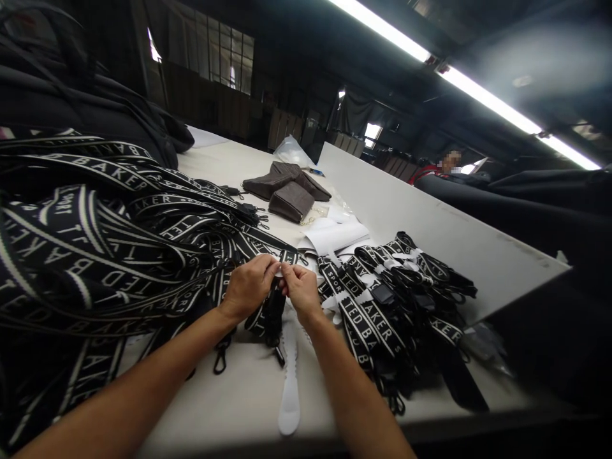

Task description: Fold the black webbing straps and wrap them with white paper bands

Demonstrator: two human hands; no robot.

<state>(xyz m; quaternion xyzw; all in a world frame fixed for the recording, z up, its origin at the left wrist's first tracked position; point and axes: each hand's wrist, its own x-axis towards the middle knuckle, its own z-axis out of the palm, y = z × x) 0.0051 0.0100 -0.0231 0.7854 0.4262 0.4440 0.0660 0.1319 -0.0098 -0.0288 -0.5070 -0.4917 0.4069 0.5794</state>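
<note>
My left hand (249, 285) and my right hand (303, 292) meet at the middle of the table, fingertips pinched together. Between them shows a bit of white strip (278, 270), gripped from both sides. Right beneath is a folded black strap (272, 315) with pale lettering and dark clips, partly covered by my fingers. A white strip with notched edges and a rounded end (289, 405) extends toward me below the hands; I cannot tell whether it joins the piece in my fingers.
Loose lettered straps (95, 255) are heaped on the left. Folded straps with white bands (377, 312) are piled on the right. Behind lie white sheets (335, 236), brown pouches (291, 201) and a plastic bag (292, 152). A white panel (430, 223) borders the right; a person (437, 169) is beyond.
</note>
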